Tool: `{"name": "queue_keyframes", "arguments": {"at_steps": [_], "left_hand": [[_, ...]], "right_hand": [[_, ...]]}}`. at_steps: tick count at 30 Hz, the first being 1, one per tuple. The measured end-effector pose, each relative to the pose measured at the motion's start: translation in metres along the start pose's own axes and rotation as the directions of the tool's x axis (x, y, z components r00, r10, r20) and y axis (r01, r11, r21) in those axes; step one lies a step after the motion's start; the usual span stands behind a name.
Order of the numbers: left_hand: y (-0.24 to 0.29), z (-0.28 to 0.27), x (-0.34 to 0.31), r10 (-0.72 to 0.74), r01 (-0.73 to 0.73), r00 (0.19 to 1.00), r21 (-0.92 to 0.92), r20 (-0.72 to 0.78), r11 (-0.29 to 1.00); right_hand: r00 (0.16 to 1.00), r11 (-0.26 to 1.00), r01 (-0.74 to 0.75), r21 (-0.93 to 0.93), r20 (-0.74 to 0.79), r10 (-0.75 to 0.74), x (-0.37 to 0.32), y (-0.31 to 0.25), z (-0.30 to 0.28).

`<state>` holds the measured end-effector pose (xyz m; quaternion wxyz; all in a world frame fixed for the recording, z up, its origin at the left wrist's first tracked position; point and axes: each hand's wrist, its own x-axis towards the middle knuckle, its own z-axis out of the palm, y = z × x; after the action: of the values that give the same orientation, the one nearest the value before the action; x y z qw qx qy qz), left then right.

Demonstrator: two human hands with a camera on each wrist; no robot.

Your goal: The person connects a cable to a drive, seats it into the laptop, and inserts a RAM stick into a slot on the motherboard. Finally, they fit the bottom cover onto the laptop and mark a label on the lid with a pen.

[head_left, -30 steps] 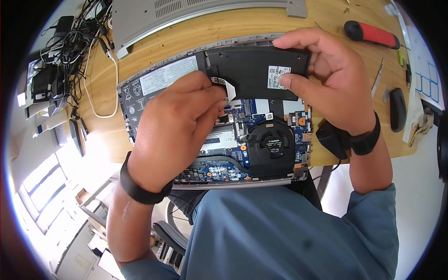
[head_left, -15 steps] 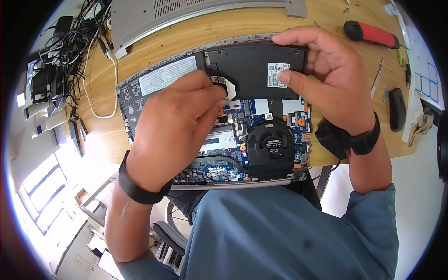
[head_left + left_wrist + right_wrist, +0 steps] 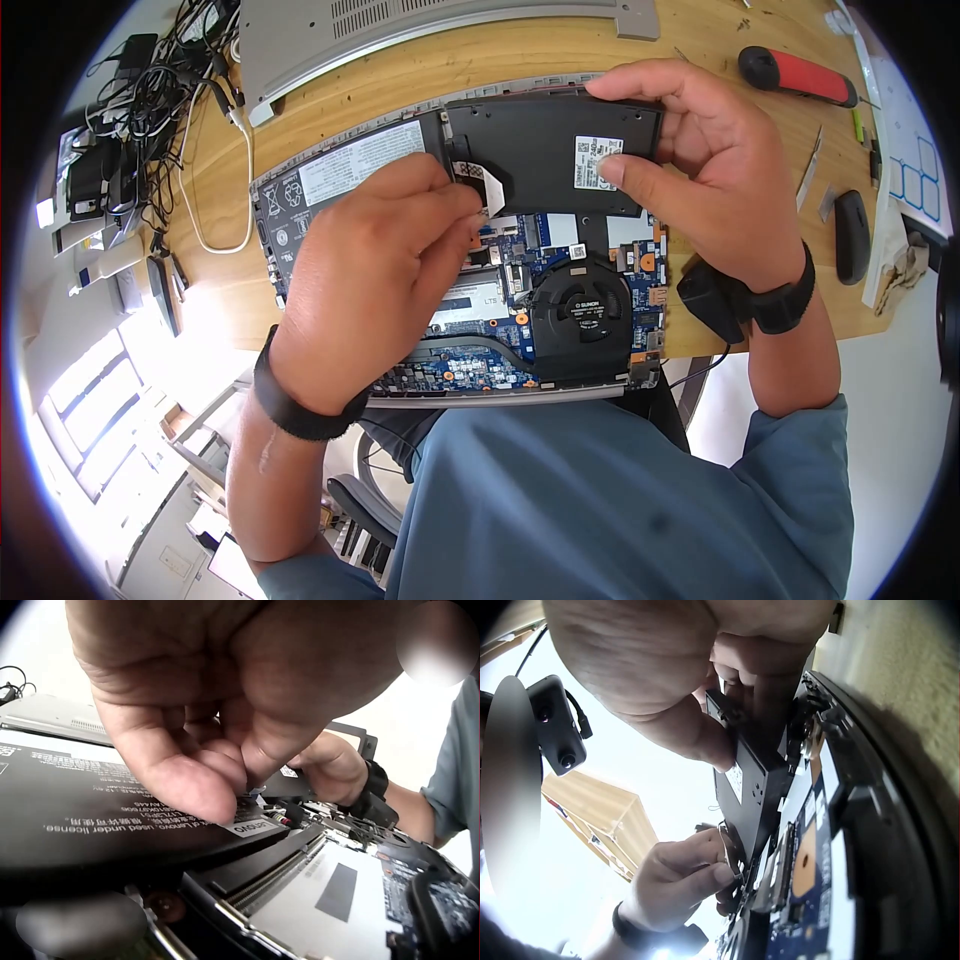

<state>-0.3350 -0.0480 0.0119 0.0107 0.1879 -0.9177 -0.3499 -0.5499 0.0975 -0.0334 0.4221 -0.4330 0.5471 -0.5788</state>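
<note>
An opened laptop [image 3: 475,375] lies before me, its blue circuit board and black fan [image 3: 585,315] exposed. Over its far right part, a flat black drive [image 3: 535,150] with a white label is held tilted up from the board, as the right wrist view shows. My right hand [image 3: 715,175] grips the drive's right end, thumb on the label and fingers behind. At the drive's left end, my left hand [image 3: 375,260] pinches a flat ribbon cable [image 3: 493,190]; its fingertips hide the cable's end. The black battery [image 3: 75,814] sits under the left hand.
Beyond the laptop lies its grey bottom cover [image 3: 430,35]. Tangled cables and adapters [image 3: 160,110] crowd the left. At right are a red-and-black screwdriver [image 3: 800,75], a thin pointed tool [image 3: 810,165], a black object [image 3: 851,235] and a dark device [image 3: 712,300] near the right wrist.
</note>
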Motion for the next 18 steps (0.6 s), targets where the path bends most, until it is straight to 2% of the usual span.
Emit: {"name": "queue_keyframes", "arguments": {"at_steps": [18], "left_hand": [[-0.0001, 0.0034, -0.0001, -0.002, 0.001, 0.999, -0.017, -0.046, 1.000]], "right_hand": [[1.000, 1.000, 0.008, 0.005, 0.003, -0.008, -0.0001, 0.0003, -0.0010]]}}
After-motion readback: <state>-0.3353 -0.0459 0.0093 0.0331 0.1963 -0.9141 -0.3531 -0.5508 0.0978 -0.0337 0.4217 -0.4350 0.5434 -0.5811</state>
